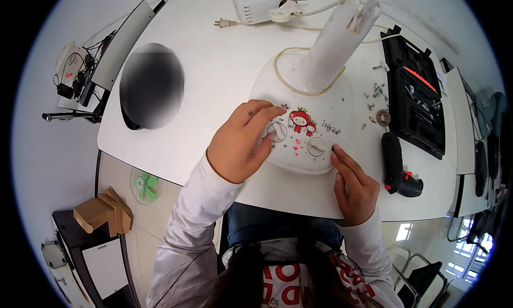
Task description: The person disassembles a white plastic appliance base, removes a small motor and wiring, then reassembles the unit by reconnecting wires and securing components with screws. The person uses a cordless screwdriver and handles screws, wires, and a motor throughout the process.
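Observation:
A white appliance base (315,113) with a cartoon print and two knobs stands before me, its white column (328,51) rising at the back. My left hand (240,139) lies over the base's left side, fingers apart and curved beside the left knob (277,130), fingertips touching the surface around it. My right hand (354,187) is at the base's right front edge, index finger stretched out to touch it near a small dark spot, right of the right knob (316,145). Its fingers appear to hold nothing. A beige cord (275,62) loops round the column's foot.
At right lie a black tool case (414,94), scattered screws (374,97) and a black power screwdriver (393,163). At back are a white housing (256,8) and plug (227,22). A blurred dark oval (151,86) sits left. Cardboard boxes (101,212) are below, at lower left.

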{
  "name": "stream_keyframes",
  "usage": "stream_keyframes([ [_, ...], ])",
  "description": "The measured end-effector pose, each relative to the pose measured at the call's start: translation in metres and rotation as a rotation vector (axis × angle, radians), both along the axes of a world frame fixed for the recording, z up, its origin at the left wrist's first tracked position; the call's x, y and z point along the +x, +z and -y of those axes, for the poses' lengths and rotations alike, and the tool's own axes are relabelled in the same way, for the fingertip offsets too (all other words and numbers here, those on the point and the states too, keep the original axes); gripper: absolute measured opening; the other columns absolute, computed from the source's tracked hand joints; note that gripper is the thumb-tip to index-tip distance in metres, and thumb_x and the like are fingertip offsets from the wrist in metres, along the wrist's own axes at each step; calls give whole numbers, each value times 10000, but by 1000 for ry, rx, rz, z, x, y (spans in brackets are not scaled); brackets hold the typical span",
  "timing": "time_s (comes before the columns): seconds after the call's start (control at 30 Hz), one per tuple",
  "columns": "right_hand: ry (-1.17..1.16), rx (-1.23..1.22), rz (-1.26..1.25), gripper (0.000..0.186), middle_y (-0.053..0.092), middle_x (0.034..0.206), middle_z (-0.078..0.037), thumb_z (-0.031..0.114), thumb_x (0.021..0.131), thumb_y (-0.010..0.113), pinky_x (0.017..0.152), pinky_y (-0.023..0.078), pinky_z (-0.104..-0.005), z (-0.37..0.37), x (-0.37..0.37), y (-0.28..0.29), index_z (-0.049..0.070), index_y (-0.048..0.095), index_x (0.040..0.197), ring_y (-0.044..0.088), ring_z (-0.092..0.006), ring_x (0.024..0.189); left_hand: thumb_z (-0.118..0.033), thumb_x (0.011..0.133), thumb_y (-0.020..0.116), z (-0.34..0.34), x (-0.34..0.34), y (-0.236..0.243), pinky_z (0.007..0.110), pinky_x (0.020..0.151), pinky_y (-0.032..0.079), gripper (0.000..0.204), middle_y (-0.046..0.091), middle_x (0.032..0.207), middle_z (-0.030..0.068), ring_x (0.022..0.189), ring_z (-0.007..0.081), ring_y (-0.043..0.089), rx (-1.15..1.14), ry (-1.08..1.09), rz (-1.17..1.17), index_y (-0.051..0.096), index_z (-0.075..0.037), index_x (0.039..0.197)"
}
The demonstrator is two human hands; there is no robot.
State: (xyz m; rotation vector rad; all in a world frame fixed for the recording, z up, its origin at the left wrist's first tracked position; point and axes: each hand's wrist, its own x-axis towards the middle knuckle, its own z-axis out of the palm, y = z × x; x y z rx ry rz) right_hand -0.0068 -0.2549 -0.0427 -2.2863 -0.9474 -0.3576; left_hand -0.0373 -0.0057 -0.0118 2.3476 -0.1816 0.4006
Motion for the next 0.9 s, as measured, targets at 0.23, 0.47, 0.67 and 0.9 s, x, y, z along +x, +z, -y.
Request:
stream_keyframes([
  [0.23,3,-13,-1,380,623,1179,-75,-65,711,613,533,495,-248,0,-1,0,31,653,1076,630,-172,595,-7,679,715,0,-2,-2,349,881,460,507,531,1144,142,1043,304,536,52,-15,20,567,-51,1162],
  [0.47,-111,80,-78,437,589,1210,-104,-103,713,572,491,437,-218,4,-3,5,39,622,1123,588,-129,586,-184,550,845,13,-4,-2,417,939,441,697,502,1223,135,1168,352,447,238,-119,44,567,-91,1182],
  [0.67,-157,264,-43,398,602,1163,-111,-124,740,496,459,328,-186,13,-3,2,23,629,1085,447,-53,552,-372,571,812,16,-4,-27,539,946,416,753,473,1294,128,1186,403,438,524,-152,177,541,-117,1225],
  [0.9,-147,346,-14,362,616,1086,-123,-136,760,451,522,370,-192,14,-4,1,7,637,1034,542,-105,694,-425,614,772,17,-4,-18,560,915,429,757,493,1274,147,1165,436,456,479,-148,293,525,-72,1236],
])
